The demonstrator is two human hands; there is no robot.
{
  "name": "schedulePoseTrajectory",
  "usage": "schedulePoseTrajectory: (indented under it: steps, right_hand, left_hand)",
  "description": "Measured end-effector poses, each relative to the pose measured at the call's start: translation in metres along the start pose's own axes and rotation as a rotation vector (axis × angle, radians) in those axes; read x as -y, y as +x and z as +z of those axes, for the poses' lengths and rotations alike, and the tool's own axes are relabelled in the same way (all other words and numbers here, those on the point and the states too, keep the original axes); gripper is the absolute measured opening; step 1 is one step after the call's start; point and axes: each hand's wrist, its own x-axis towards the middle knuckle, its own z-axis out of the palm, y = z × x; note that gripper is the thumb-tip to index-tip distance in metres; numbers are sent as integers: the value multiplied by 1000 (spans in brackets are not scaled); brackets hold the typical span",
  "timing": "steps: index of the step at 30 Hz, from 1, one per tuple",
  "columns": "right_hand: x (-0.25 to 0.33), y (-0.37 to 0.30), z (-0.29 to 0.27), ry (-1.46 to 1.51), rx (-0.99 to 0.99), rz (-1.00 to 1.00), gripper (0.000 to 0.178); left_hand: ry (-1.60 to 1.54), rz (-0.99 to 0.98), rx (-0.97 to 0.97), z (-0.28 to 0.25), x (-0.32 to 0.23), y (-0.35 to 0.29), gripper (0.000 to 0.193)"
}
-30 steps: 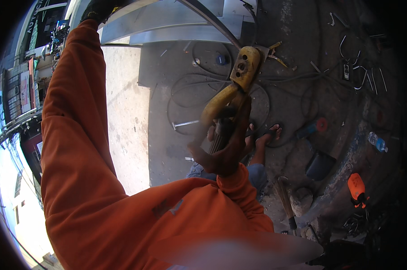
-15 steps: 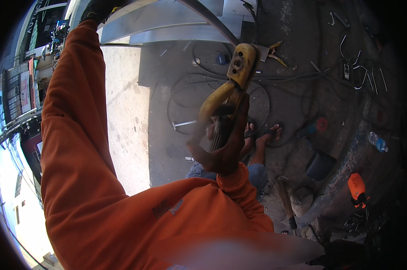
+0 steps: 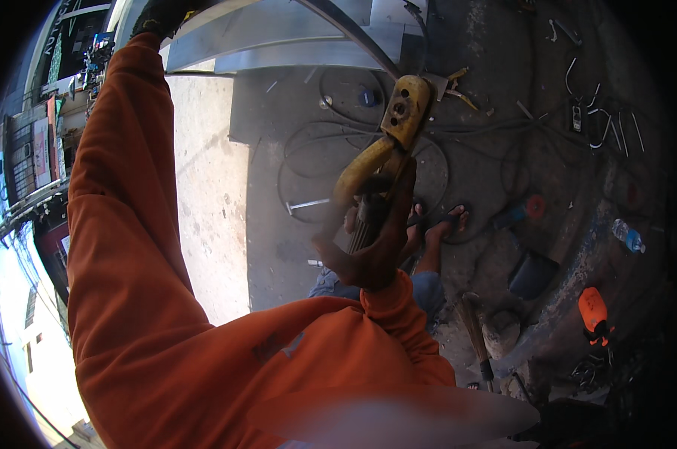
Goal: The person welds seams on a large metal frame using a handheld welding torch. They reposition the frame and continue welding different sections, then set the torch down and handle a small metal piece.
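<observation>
My right hand (image 3: 368, 262) is wrapped round the dark ribbed handle of a yellow welding electrode holder (image 3: 403, 112), its head pointing up and away from me. From that head a dark rod (image 3: 353, 34) runs to the top edge, looking curved; I cannot tell its full length. The yellow lever (image 3: 361, 172) stands out on the left of the handle. My left arm is stretched to the far left, and my left hand (image 3: 159, 19), in a dark glove, is beside the silvery metal piece (image 3: 279, 56). Shadow and the picture's edge hide its fingers.
Cables (image 3: 473, 129) loop over the dark floor beyond the holder. A yellow clamp (image 3: 458, 86), a hammer (image 3: 308, 204), an angle grinder (image 3: 519, 212), a plastic bottle (image 3: 628, 236) and an orange pouch (image 3: 593, 310) lie around. A person's sandalled feet (image 3: 451, 221) are below my right hand.
The electrode holder has shifted very slightly down and to the right in my right hand. My left arm has hardly moved.
</observation>
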Motion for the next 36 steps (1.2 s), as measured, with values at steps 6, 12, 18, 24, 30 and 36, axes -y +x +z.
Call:
schedulePoseTrajectory:
  steps: [6,12,18,24,30,36]
  right_hand:
    - [-3,0,3,7,1,-28,131]
    - [0,1,2,-5,12,-23,129]
    - [-3,5,1,-100,-6,-206,129]
    - [-2,4,1,-65,7,-114,131]
    - [0,3,0,1,7,-13,132]
    - [-3,3,2,24,4,-26,131]
  left_hand:
    - [145,165,-202,11,9,1,55]
    - [302,270,-248,26,26,13,58]
    - [385,319,-279,28,29,13,62]
    - [501,367,-283,22,27,8,65]
    - [461,289,-208,30,31,14,68]
    - [404,350,-285,32,38,16,68]
